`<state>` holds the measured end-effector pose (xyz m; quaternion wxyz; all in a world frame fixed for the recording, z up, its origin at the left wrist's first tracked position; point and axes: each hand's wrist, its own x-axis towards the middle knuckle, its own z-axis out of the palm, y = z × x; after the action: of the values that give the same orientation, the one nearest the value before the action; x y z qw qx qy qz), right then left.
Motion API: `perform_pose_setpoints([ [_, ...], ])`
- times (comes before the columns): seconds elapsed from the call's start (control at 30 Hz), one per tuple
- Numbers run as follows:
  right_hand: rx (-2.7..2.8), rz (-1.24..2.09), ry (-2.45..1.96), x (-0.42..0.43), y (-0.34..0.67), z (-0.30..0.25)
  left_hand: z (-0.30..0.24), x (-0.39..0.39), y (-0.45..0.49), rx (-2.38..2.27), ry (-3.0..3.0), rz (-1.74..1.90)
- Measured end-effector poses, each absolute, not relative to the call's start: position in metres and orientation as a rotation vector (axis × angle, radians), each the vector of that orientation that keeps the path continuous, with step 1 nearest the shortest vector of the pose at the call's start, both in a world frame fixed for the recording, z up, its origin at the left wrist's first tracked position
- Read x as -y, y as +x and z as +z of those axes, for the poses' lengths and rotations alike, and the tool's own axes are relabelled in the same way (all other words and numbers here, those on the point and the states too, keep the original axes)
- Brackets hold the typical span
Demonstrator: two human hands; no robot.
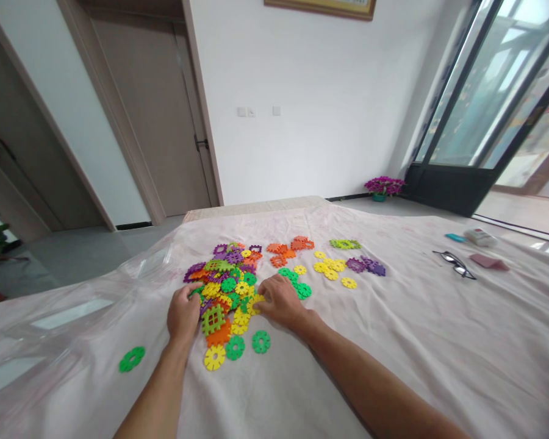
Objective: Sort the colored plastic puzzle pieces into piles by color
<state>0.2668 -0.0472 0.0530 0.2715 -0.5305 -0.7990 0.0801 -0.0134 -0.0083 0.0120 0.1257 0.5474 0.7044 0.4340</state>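
Left hand point(183, 310): curled against the colorful pile point(229, 285); cannot tell whether grasping anything.
Right hand point(281, 299): pinching a yellow disc point(252, 303) at the pile's right.

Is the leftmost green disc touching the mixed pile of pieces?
No, the leftmost green disc lies alone on the cloth, with the left forearm between it and the mixed pile.

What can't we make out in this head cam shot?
All in the head view:
Pile: lower pieces hidden by those on top.
Right hand: whether it grips the yellow piece is unclear; fingers partly cover the contact.
Wall frame: cut off by the top edge.
White object beyond the glasses: too small and blurred to identify.
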Motion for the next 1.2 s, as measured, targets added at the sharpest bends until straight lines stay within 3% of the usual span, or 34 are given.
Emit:
perform_pose_setpoints([
  [0.63,1.285,0.201,-1.640,-0.002,0.381,0.042,0.011,0.008,-0.014,-2.076,1.594,1.231],
  [0.77,1.246,0.378,-1.453,-0.005,0.385,0.040,0.013,0.009,-0.013,-2.077,1.592,1.238],
  [1.0,1.363,0.968,-1.206,0.000,0.362,0.044,0.013,0.009,-0.014,-2.082,1.584,1.236],
  [1.2,1.355,0.392,-1.504,-0.008,0.369,0.039,0.014,0.009,-0.013,-2.085,1.577,1.216],
])
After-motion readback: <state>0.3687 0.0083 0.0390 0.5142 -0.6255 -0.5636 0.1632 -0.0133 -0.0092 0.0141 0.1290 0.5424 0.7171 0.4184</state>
